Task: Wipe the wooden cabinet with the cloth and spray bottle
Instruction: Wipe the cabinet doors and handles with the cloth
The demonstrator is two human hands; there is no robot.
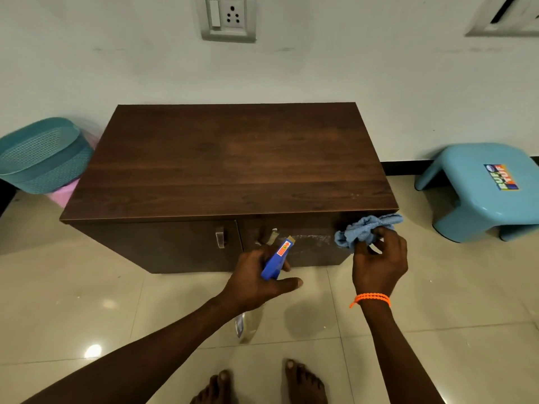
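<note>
A low dark wooden cabinet stands against the wall, with two doors and metal handles on its front. My left hand grips a spray bottle with a blue head, its nozzle aimed at the right door; the clear body hangs below my wrist. A whitish wet patch shows on that door. My right hand, with an orange band at the wrist, holds a bunched light blue cloth against the upper right corner of the cabinet front.
A teal mesh basket lies over something pink to the cabinet's left. A light blue plastic stool stands on the right. A wall socket is above. My bare feet are on the glossy tiled floor.
</note>
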